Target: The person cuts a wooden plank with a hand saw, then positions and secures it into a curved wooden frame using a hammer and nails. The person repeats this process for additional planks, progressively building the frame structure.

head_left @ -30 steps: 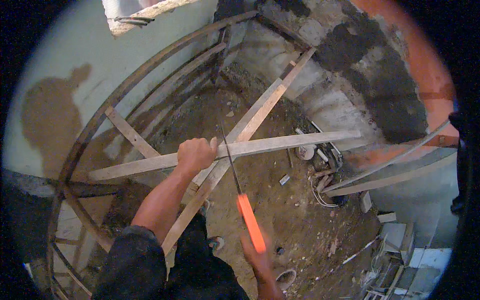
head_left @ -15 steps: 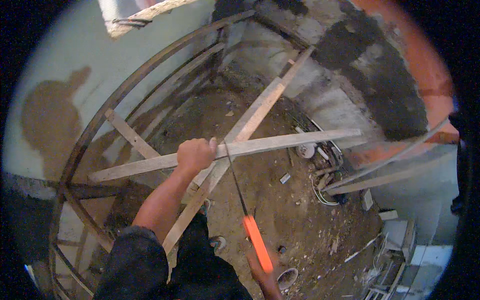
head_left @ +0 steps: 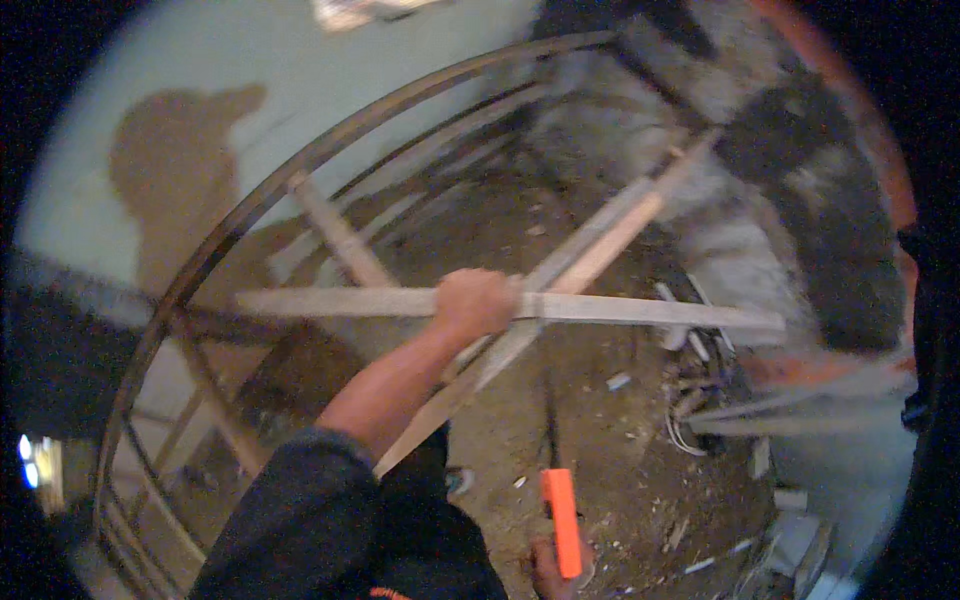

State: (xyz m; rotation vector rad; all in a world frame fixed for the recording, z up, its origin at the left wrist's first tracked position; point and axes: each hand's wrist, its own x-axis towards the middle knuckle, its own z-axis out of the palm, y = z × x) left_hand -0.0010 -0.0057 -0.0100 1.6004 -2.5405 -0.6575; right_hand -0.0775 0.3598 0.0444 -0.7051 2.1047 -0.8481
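My left hand [head_left: 478, 300] is closed round a pale wooden batten [head_left: 650, 310], just left of where the batten crosses two diagonal boards [head_left: 610, 240]. Lower right, my right hand [head_left: 548, 572] grips a handsaw [head_left: 563, 525] by its bright orange handle. The saw's narrow dark blade points up toward the batten. Motion blur hides the blade's tip, so I cannot tell whether it touches the wood. Fingers of my right hand are partly hidden by the handle.
A curved brown wooden frame [head_left: 290, 180] sweeps round the left and far side, with a short brace [head_left: 340, 230] joined to it. Coiled cables and pipes [head_left: 690, 400] lie on the dirt floor [head_left: 620, 470] at right. Patchy grey plaster [head_left: 800, 210] covers the far right wall.
The view has turned, so the batten lies more level. The saw blade crossed the batten earlier; now it shows mostly on the near side. My left hand keeps its grip.
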